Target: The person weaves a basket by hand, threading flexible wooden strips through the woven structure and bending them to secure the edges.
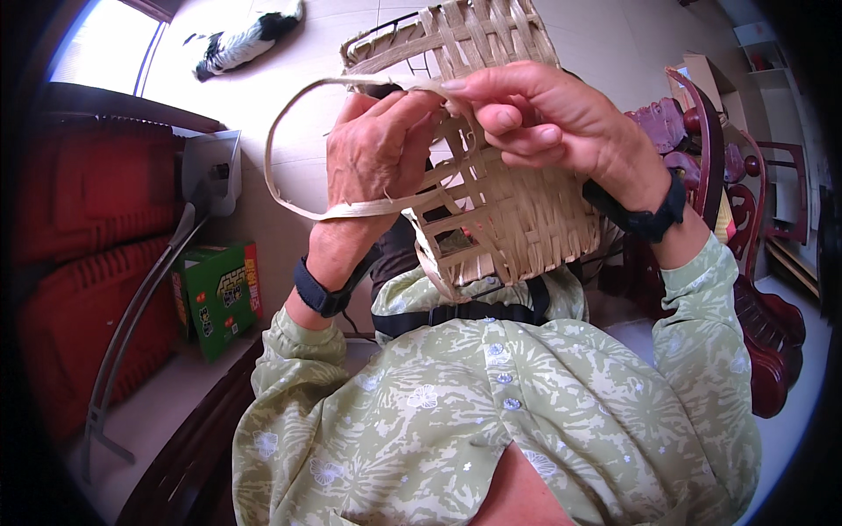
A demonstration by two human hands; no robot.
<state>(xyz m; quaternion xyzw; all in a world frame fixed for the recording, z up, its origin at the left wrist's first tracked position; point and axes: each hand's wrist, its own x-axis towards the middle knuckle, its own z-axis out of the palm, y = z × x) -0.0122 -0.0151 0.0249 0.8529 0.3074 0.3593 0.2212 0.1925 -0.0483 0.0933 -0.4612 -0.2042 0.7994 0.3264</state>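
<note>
On my lap stands a partly woven panel [535,215] of flat tan strips, with square gaps on its left side and a dark wire frame showing at its far end. A long, pale flat strip [268,145] curves in a wide loop around my left hand [379,153] and crosses over that wrist. The left fingers are curled and closed on the strip near the panel's middle. Just to the right, my right hand [561,123] pinches the same strip between thumb and forefinger, its other fingers loosely bent. The exact pinch of the left fingertips is partly hidden.
A black-and-white furry animal [241,44] lies on the tiled floor at far left. Left of me are red cushioned seats [96,193], a green box [219,298] and a curved metal stand [140,324]. Carved dark-red wooden furniture [759,342] stands at right.
</note>
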